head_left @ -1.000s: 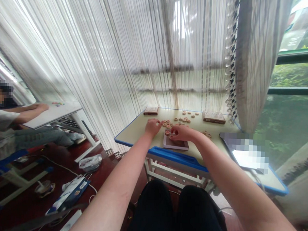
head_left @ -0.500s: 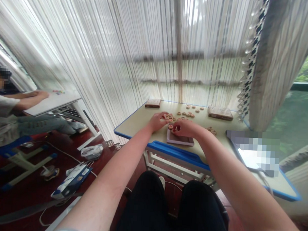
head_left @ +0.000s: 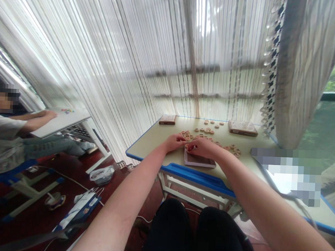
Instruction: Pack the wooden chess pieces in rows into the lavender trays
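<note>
A shallow box tray with a brown inside lies near the front edge of the table. My right hand is over its left part, fingers bent down and pinched at a round wooden chess piece in the tray's far left corner. Just left of the tray, my left hand rests with curled fingers beside a cluster of chess pieces; its fingertips are partly hidden, and what they hold, if anything, is unclear. More chess pieces lie loose beyond the hands, and others to the right.
Two flat boxes, one at the back left and one at the back right, stand on the pale, blue-edged table. A blurred-out device lies to the right. At the left, another person sits at a white table.
My right hand has shifted slightly at the tray's left corner, and my left hand has drawn in towards it. The view has tilted a little, so everything sits lower in the picture.
</note>
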Available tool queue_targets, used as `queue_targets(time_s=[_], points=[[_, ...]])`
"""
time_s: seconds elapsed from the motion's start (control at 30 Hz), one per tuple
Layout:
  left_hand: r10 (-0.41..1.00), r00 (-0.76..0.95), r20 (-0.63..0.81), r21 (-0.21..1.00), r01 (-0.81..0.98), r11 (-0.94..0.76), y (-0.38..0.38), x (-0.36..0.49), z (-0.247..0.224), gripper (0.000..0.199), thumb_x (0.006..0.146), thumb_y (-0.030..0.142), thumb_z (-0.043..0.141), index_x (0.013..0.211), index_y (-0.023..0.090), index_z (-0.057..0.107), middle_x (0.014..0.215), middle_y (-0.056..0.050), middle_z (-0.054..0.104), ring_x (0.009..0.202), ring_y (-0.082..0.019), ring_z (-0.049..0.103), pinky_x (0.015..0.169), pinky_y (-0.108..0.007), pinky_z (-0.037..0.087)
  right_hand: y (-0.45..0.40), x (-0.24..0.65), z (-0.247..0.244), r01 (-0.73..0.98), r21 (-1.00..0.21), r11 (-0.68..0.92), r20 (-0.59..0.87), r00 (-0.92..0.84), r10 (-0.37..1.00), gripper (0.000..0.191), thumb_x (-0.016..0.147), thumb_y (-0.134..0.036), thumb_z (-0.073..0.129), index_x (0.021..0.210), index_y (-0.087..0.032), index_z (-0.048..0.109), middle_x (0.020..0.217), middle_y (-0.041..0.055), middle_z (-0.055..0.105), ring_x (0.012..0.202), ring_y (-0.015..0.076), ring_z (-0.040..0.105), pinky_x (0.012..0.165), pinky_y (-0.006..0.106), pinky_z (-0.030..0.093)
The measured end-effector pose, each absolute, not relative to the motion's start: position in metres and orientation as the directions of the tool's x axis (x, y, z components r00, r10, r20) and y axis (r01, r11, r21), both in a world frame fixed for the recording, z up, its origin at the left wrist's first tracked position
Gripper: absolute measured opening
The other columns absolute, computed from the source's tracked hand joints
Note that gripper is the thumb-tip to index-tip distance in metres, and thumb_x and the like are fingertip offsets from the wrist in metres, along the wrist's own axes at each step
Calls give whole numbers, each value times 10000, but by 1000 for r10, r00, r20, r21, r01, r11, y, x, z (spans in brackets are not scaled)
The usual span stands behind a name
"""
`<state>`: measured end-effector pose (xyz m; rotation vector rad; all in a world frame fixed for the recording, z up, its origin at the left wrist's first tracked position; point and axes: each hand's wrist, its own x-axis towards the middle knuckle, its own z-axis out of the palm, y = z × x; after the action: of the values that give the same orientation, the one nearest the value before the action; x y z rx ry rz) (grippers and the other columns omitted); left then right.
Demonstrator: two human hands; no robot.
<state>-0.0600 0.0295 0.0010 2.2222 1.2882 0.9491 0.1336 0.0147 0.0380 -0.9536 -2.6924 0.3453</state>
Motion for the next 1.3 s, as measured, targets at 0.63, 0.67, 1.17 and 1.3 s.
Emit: queue_targets(time_s=[0.63,0.67,1.17,1.3], points=[[893,313,322,694,564,-448,33,-61,1,151,709,257,604,777,165,703,832,-33,673,837,-154,589,830,-273,447,17,134,34,574,-329,750,175,-744,645,161,716,-305,577,811,-217,673,766,6,666,666,138,557,601,229,373],[893,310,327,690,567,-450,33,-61,2,133,704,233,605,766,169,703,838,-31,670,849,-153,587,846,-273,442,16,134,35,577,-328,748,174,-741,648,171,717,-326,578,811,-218,673,764,5,664,663,137,554,595,228,368],[828,-10,561,452,841,-296,35,-60,0,257,778,207,503,981,177,657,988,-68,635,931,-171,560,891,-312,422,35,147,33,646,-438,625,342,-523,781,170,727,-259,537,873,-205,605,836,17,647,724,132,551,616,218,382],[827,68,558,305,910,-280,46,-62,-6,340,806,252,479,1121,196,593,1171,-92,576,1105,-216,487,977,-359,348,90,170,32,724,-511,464,395,-281,875,267,736,-171,470,971,-184,596,913,38,651,774,144,575,674,235,424]])
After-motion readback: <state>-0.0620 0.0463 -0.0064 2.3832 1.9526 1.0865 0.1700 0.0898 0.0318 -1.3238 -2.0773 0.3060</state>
